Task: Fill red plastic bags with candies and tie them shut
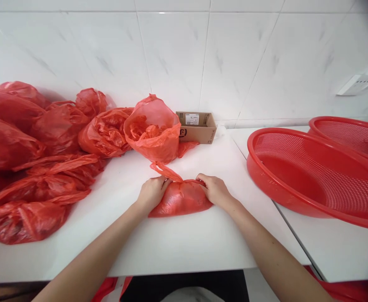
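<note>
A filled red plastic bag (184,199) lies on the white table in front of me, its surface pulled tight and shiny over the contents. Its gathered top and a loose handle loop point toward the wall. My left hand (154,191) is closed on the bag's upper left edge, with the fingertips partly hidden by the plastic. On the upper right edge, my right hand (214,188) pinches the same bag. What is inside cannot be made out through the red film.
An upright open red bag (152,138) holding crumpled red plastic stands behind, beside a small open cardboard box (199,132). Several filled red bags (55,130) are heaped at left. Two red perforated baskets (300,167) sit at right, past a seam between tables. White tiled wall (177,54) behind.
</note>
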`<state>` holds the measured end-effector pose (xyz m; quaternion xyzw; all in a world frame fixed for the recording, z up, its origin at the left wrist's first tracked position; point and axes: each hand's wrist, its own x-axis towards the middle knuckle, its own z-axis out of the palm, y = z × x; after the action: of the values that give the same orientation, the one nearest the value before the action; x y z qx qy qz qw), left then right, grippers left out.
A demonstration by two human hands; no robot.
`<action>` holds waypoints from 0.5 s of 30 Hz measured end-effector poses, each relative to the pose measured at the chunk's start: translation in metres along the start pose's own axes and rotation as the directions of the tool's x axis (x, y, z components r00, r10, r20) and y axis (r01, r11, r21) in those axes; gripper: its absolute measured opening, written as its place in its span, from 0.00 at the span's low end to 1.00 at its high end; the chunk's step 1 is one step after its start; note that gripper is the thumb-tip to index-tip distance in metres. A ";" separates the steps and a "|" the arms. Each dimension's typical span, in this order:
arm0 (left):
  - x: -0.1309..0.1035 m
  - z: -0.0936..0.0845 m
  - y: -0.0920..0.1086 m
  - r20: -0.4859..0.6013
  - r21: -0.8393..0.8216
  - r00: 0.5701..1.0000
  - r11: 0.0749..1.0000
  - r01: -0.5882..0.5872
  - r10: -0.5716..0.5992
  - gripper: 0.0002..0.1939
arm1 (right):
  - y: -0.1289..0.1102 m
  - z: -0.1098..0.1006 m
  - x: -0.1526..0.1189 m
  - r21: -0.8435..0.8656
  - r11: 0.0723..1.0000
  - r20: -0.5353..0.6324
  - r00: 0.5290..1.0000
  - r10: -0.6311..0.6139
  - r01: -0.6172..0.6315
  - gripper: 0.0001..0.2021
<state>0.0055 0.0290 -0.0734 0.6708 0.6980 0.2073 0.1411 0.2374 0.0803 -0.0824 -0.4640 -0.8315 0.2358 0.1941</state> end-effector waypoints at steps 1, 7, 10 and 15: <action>0.002 0.001 0.000 0.001 0.019 1.000 1.000 0.000 0.000 0.19 | 0.000 0.001 0.001 -0.018 1.000 -0.009 1.000 0.006 -0.006 0.07; 0.003 0.003 0.001 0.010 0.087 1.000 0.996 0.021 -0.022 0.20 | -0.003 0.006 0.000 -0.092 0.995 -0.047 0.999 0.020 -0.024 0.07; 0.004 0.001 0.002 0.017 0.064 1.000 0.998 0.015 -0.016 0.18 | -0.004 0.008 -0.001 -0.095 0.995 -0.063 0.998 0.032 -0.037 0.08; -0.006 -0.013 0.007 -0.001 -0.104 1.000 0.995 0.007 -0.007 0.16 | 0.000 0.000 -0.007 -0.004 0.999 -0.050 0.998 0.043 -0.043 0.08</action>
<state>0.0056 0.0217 -0.0595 0.6600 0.6887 0.2434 0.1760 0.2408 0.0744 -0.0833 -0.4880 -0.8169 0.2260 0.2084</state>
